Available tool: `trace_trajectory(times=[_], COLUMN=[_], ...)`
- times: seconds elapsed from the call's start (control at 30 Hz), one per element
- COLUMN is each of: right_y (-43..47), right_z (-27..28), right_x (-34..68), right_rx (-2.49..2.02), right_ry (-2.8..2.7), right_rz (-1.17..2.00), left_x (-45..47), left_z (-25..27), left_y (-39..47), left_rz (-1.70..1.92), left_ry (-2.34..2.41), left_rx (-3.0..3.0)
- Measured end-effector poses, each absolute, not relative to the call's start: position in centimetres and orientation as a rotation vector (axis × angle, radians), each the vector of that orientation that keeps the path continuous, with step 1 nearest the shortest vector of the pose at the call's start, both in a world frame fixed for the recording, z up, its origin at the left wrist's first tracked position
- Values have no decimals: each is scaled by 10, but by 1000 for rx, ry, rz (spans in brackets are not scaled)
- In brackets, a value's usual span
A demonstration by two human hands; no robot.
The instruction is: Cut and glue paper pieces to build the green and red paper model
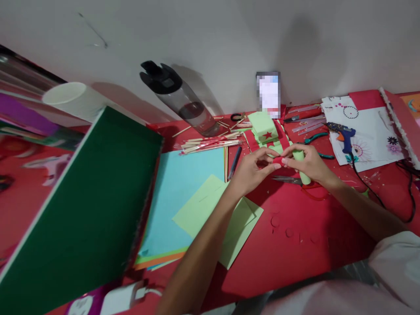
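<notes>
Fingertips of my left hand (253, 169) and my right hand (307, 162) meet around a small red paper piece (278, 160), and both pinch it. My right hand also has a light green paper roll (305, 177) tucked in its fingers. Beneath that hand lies a pair of scissors (290, 180) with red-orange handles, its blades pointing left. Just beyond my hands stands a light green paper box (262, 127) bearing a red star, with red and green strips around it. Several small red circles (274, 221) lie on the red table in front of me.
A blue glue gun (346, 139) rests on patterned white sheets (364, 148) at right, its cord trailing forward. To the left are coloured papers (187, 188), wooden sticks (210, 144), a water bottle (183, 100) and a large green board (95, 205). A phone (269, 94) leans on the wall.
</notes>
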State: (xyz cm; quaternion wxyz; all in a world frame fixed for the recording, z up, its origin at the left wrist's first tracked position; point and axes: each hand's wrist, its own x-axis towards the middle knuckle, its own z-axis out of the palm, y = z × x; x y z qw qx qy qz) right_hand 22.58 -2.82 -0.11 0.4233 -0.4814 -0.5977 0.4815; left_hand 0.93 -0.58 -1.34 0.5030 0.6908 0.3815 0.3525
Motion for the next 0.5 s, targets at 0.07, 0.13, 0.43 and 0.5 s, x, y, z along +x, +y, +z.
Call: trace_trajectory(times=[0.07, 0.13, 0.43, 0.5], right_y=[-28, -28, -28, -28], right_z=[-3, -5, -4, -4], right_x=[226, 226, 225, 226], right_rx=[-1210, -1220, -1206, -1210], right_ry=[-1419, -1369, -1321, -1345], right_rz=[1260, 1284, 1328, 1310], left_x=[6, 4, 7, 10], left_z=[-12, -12, -15, -15], left_y=[-5, -5, -7, -8], left_rz=[854, 851, 869, 860], left_ry=[904, 885, 945, 978], left_rx=[1682, 1711, 1764, 1742])
